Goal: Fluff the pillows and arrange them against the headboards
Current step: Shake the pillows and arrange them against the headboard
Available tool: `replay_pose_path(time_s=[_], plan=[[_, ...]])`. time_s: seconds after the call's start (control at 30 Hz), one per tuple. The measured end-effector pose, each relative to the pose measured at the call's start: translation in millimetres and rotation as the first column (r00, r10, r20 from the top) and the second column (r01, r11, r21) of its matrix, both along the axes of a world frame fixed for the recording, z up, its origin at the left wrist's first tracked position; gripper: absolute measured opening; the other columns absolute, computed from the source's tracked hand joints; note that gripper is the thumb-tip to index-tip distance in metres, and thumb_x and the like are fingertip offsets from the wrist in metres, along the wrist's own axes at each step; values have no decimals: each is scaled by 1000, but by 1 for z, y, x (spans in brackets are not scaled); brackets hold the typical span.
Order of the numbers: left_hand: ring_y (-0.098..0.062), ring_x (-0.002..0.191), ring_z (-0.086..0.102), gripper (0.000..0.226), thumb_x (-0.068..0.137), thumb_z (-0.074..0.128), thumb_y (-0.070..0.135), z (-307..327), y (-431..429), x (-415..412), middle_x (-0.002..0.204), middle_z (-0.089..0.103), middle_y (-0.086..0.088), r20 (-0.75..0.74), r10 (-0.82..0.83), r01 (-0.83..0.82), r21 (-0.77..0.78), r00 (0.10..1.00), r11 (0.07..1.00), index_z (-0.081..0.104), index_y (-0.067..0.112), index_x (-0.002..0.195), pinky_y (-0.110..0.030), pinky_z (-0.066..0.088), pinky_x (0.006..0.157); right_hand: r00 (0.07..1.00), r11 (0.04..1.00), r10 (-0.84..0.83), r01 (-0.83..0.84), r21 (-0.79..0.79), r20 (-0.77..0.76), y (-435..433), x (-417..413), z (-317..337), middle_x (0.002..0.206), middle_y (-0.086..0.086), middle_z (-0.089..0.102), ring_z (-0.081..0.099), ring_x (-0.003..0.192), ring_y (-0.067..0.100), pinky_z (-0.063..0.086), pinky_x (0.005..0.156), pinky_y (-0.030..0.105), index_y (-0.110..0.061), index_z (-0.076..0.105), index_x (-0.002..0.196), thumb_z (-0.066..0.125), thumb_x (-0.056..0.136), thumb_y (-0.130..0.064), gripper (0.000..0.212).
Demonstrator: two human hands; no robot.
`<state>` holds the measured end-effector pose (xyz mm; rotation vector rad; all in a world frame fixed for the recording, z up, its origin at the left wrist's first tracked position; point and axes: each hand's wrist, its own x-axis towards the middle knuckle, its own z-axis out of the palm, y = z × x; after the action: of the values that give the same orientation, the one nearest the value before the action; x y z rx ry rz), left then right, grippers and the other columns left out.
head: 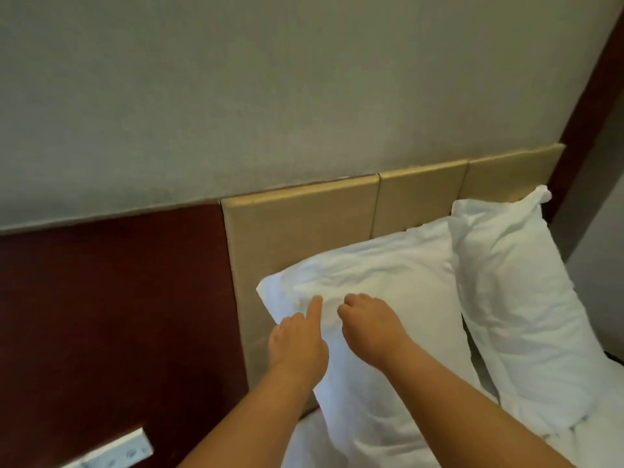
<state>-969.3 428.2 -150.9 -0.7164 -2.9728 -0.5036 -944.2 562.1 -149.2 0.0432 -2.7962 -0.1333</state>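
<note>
The near pillow (381, 298) leans on the beige headboard (297, 231) at centre. The left hand (297, 339) rests on it, index finger extended, others curled. At 3 o'clock, the right hand (368, 322) presses in, fingers curled together. A second pillow (516, 298) stands beside it.

A pale grey-green textured wall (270, 89) rises above dark reddish wood panelling (111, 298), which carries a white switch plate (114, 452) at its lower edge; dark wood trim (594, 106) frames the right.
</note>
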Motion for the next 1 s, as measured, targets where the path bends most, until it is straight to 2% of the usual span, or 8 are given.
replay_pose_path(time_s=[0.13, 0.3, 0.4, 0.5, 0.6, 0.67, 0.83, 1.0], plan=[[-19, 114, 49, 60, 90, 45, 14, 45, 14, -31, 126, 51, 1, -158, 12, -4, 50, 987, 999, 25, 28, 144, -30, 42, 92, 992, 998, -46, 42, -37, -119, 23, -37, 41, 50, -1, 47, 33, 40, 16, 20, 41, 23, -17, 47, 46, 82, 29, 0, 42], [-15, 118, 52, 53, 96, 48, 18, 68, 45, -58, 134, 49, 2, -232, 78, -65, 64, 970, 996, 27, 21, 145, -26, 43, 97, 983, 994, -29, 9, -110, -184, 56, -67, 61, 74, 4, 61, 56, 61, 23, 33, 49, 27, -15, 60, 70, 80, 43, 4, 38], [-13, 111, 58, 46, 98, 49, 27, 64, 67, -63, 128, 55, 0, -282, 46, -70, -75, 958, 995, 30, 20, 140, -22, 46, 92, 977, 987, 52, -82, -141, -209, 73, -80, 55, 97, 5, 65, 59, 85, 24, 49, 72, 31, -15, 65, 95, 77, 67, -3, 32], [-16, 107, 59, 30, 98, 49, 25, 63, 83, -71, 122, 57, -3, -324, -33, -60, -272, 945, 960, 40, 18, 126, -25, 46, 91, 984, 983, 119, -135, -122, -131, 90, -90, 49, 111, 6, 61, 53, 101, 24, 47, 92, 34, -15, 60, 110, 61, 87, -11, 23], [-21, 108, 50, 22, 100, 42, 19, 62, 95, -77, 120, 51, -7, -358, -157, -42, -489, 920, 871, 46, 14, 121, -31, 40, 94, 970, 970, 229, -234, -65, -80, 102, -95, 40, 106, 8, 63, 55, 97, 26, 46, 84, 35, -13, 61, 105, 61, 86, -11, 19], [-21, 110, 46, 24, 101, 41, 18, 59, 99, -82, 122, 48, -8, -376, -201, -44, -552, 905, 833, 47, 13, 123, -31, 37, 96, 964, 964, 262, -263, -30, -57, 107, -99, 34, 104, 9, 63, 55, 95, 27, 46, 81, 35, -12, 62, 103, 61, 86, -12, 17], [-18, 115, 46, 27, 100, 42, 24, 57, 101, -85, 129, 47, -3, -398, -247, 8, -516, 884, 857, 45, 19, 126, -28, 35, 101, 969, 969, 245, -245, 5, -18, 115, -99, 29, 116, 9, 57, 50, 105, 27, 44, 88, 37, -11, 66, 109, 62, 90, -17, 21], [-12, 114, 46, 28, 101, 37, 33, 70, 92, -77, 130, 48, 3, -458, -244, 38, -413, 855, 910, 45, 25, 127, -24, 34, 103, 999, 998, 31, -30, -54, 10, 132, -88, 36, 114, 12, 57, 50, 105, 29, 42, 88, 39, -10, 60, 112, 52, 94, -15, 20]])
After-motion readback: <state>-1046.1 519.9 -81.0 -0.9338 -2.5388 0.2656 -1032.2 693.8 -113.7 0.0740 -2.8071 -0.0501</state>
